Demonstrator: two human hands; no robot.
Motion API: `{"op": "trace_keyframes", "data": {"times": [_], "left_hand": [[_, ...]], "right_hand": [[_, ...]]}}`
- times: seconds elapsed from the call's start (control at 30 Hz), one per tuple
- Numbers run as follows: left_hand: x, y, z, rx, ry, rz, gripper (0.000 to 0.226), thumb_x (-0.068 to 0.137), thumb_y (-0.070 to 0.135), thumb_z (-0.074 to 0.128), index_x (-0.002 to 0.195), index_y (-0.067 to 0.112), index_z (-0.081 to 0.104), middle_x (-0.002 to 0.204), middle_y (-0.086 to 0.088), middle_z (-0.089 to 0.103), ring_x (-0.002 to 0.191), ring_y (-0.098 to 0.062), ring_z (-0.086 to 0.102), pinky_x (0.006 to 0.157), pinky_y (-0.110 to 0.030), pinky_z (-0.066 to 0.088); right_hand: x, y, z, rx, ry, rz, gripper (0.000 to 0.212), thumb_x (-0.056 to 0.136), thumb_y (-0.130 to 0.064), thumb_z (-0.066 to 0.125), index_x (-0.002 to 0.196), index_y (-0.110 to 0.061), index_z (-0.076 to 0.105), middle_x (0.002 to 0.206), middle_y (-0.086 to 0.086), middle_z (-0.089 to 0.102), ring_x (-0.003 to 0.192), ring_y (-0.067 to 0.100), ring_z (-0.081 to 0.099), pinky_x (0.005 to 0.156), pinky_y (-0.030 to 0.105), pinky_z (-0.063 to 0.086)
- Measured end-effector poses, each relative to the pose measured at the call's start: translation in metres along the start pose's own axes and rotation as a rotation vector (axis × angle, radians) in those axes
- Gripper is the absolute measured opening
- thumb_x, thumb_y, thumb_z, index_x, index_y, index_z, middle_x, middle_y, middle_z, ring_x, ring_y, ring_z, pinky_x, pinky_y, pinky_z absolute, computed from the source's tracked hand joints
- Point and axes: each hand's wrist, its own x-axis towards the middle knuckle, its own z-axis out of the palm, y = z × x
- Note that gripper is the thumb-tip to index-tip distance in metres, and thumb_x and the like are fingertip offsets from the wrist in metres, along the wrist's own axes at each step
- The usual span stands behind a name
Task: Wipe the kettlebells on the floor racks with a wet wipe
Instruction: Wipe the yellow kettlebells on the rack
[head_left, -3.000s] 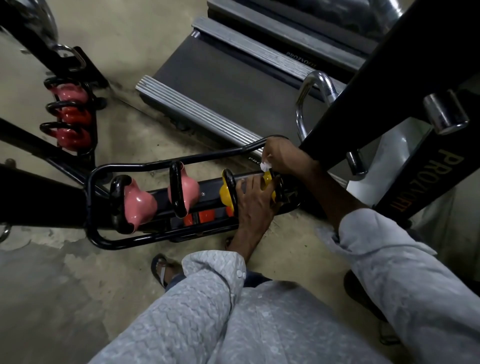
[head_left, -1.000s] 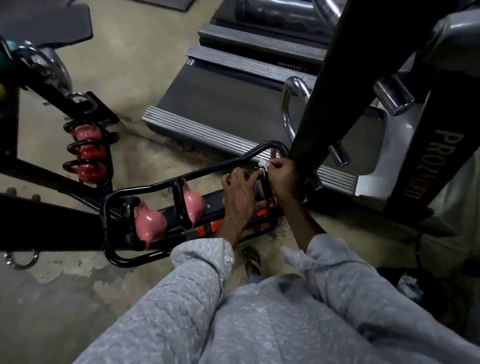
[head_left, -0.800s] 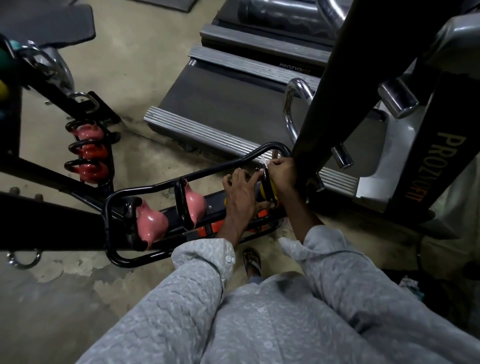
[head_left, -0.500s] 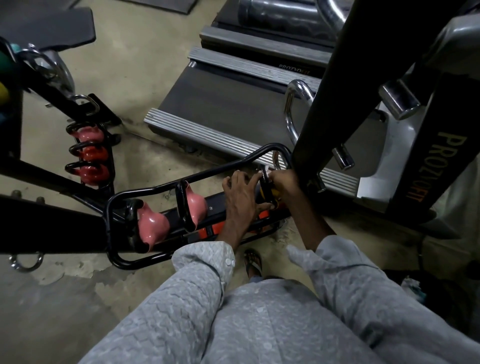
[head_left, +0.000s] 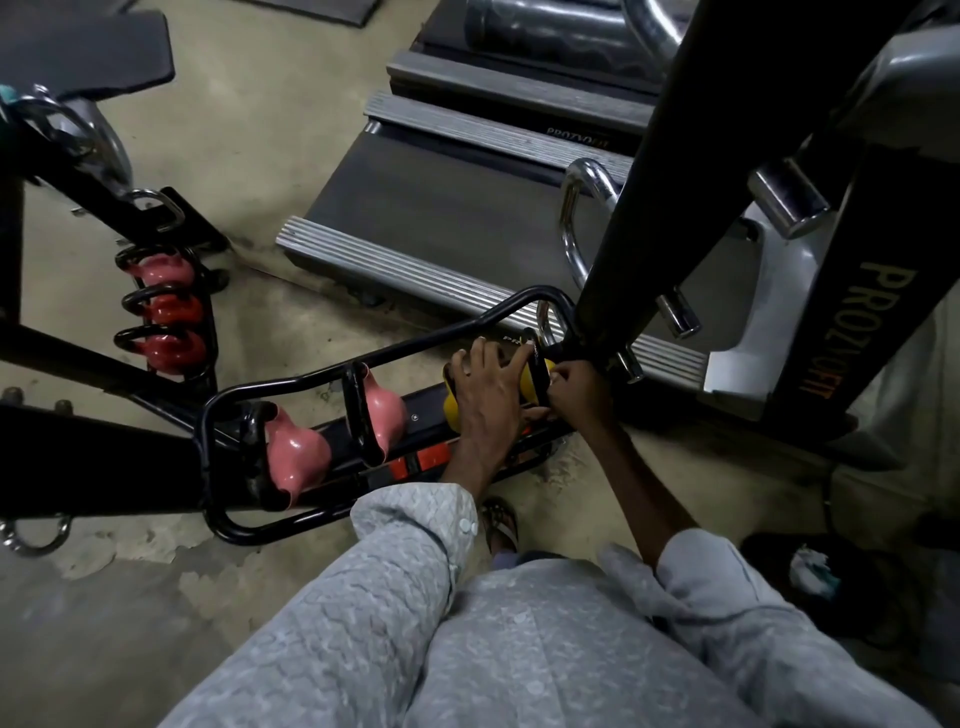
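Note:
A black floor rack (head_left: 358, 364) holds two pink kettlebells (head_left: 296, 457) (head_left: 384, 413) and two yellow ones at its right end. My left hand (head_left: 485, 395) lies over the left yellow kettlebell (head_left: 451, 410), fingers spread across it. My right hand (head_left: 576, 389) is curled against the black handle of the right yellow kettlebell (head_left: 530, 382). The wet wipe is hidden inside that hand. A second rack (head_left: 208, 312) at the left carries three pink and red kettlebells (head_left: 171, 312).
A treadmill deck (head_left: 441, 218) lies just beyond the rack. A black machine upright (head_left: 654, 171) and a grey frame (head_left: 810, 291) crowd the right end of the rack. Black bars (head_left: 78, 452) cross at the left. My sandalled foot (head_left: 501, 522) stands on the concrete floor.
My right hand has slid down from the top of the yellow kettlebell's handle to its near side. The white wipe seen earlier is now hidden. My left hand stays on the other yellow kettlebell.

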Motion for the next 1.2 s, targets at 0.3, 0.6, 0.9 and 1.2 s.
{"op": "trace_keyframes", "data": {"times": [0.3,0.6,0.9,1.2], "left_hand": [[-0.001,0.006,0.004,-0.080,-0.017,-0.002,0.094,0.063,0.058,0.084,0.145,0.033,0.046,0.128,-0.010,0.052,0.127,-0.029,0.046,0.109,-0.050,0.028],[-0.005,0.006,0.012,-0.142,0.039,-0.026,0.080,0.058,0.040,0.090,0.132,0.033,0.058,0.111,-0.004,0.055,0.110,-0.025,0.052,0.099,-0.045,0.035],[-0.003,0.008,0.016,-0.116,0.031,-0.045,0.075,0.057,0.050,0.088,0.125,0.029,0.064,0.118,-0.010,0.058,0.121,-0.031,0.050,0.103,-0.048,0.032],[-0.001,0.009,0.004,-0.111,0.073,-0.051,0.086,0.047,0.053,0.089,0.122,0.021,0.063,0.115,-0.008,0.059,0.115,-0.029,0.051,0.104,-0.047,0.031]], "right_hand": [[-0.035,0.012,0.006,0.186,0.292,-0.050,0.005,0.088,-0.014,0.071,0.091,-0.011,0.068,0.089,-0.001,0.069,0.084,0.016,0.064,0.064,0.020,0.042],[0.020,-0.043,-0.004,0.100,0.253,-0.148,0.012,0.087,-0.018,0.068,0.092,-0.008,0.074,0.089,0.010,0.074,0.085,0.023,0.069,0.077,0.034,0.056],[0.072,-0.106,-0.015,-0.881,-0.150,-0.431,0.038,0.090,-0.024,0.071,0.118,0.000,0.059,0.116,0.018,0.067,0.109,0.034,0.067,0.087,0.038,0.054],[0.073,-0.108,-0.018,-0.896,-0.244,-0.484,0.020,0.090,-0.011,0.063,0.106,0.000,0.062,0.109,0.022,0.068,0.102,0.040,0.067,0.083,0.040,0.054]]}}
